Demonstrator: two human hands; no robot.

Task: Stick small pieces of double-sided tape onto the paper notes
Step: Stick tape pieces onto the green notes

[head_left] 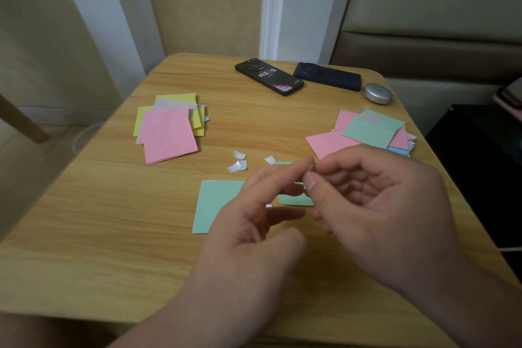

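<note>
A light wooden desk (pixel 113 234) stands in a room with beige walls and white trim. Both hands are raised just above the near middle of the desk.

The right hand (pixel 381 206) has its fingers curled, with thumb and forefinger tips pressed together on a tiny pale piece (pixel 310 168) that is too small to identify. The left hand (pixel 254 223) is relaxed, its fingers loosely spread and holding nothing, and its forefinger tip meets the right hand's pinch.

Directly beneath the hands a green note (pixel 217 203) lies flat on the desk, partly hidden by the fingers. Just beyond it are a few small curled white scraps (pixel 238 164).

To the far left sits a loose pile of notes (pixel 168 134) with pink on top. To the far right is a second pile (pixel 372 131) topped by a green one. At the back edge lie two dark phones (pixel 268 76) side by side, and near them a round silver tin (pixel 377 94).
</note>
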